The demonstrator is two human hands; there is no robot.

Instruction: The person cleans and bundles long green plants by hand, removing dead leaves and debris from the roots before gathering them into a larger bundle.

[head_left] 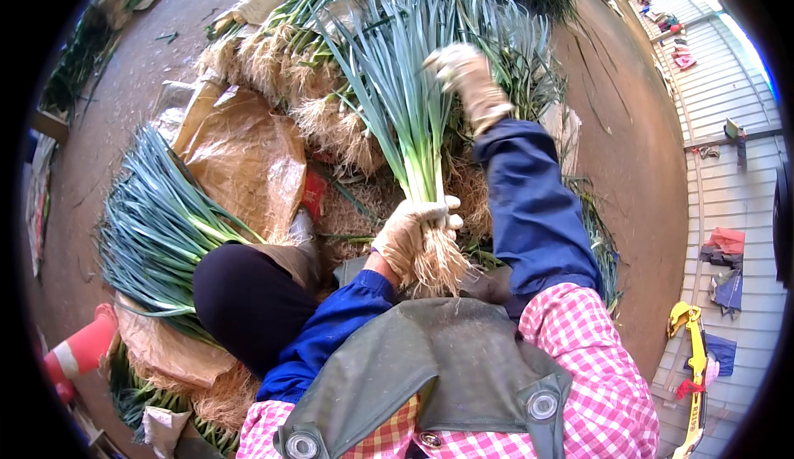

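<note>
Green onion bunch [420,141], frame centre: long axis near-vertical, roots [438,262] lowermost. Left hand [407,231] clasps its pale stems [424,176]; right hand [463,77], blurred, is beside leaves [405,70], upper centre, grip unclear.

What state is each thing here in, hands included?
Long green-and-white leafy onion bunch, held, roots attached
Left hand in pale glove, closed around bunch
Right hand in pale glove, raised beside leaves, blurred; grip unclear
Green leafy onion pile at left, lying down, leaves pointing left
Shiny brown plastic sheet, crumpled
Pale-rooted green onion heap beyond, roots attached
</note>
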